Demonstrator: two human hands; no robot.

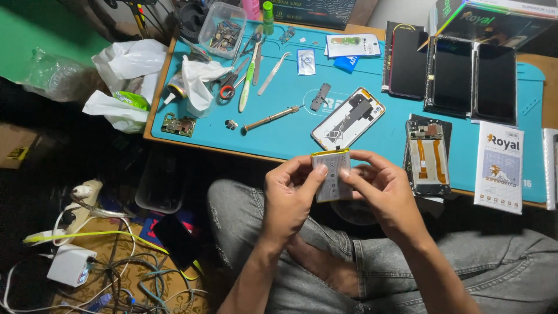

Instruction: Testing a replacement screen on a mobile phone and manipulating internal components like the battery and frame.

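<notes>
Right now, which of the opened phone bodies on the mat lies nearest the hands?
The opened phone with orange flex cables, beside the right hand; the white-backed one lies farther up.

Pretty plain getup here: both forearms are bare, no sleeves showing, no watch, no rings or bands on the left hand [289,195] or the right hand [381,192]. Legs are in faded grey-blue jeans [511,261], a bit washed out, with some fraying near the one knee and visible seams. Bare foot too.
</notes>
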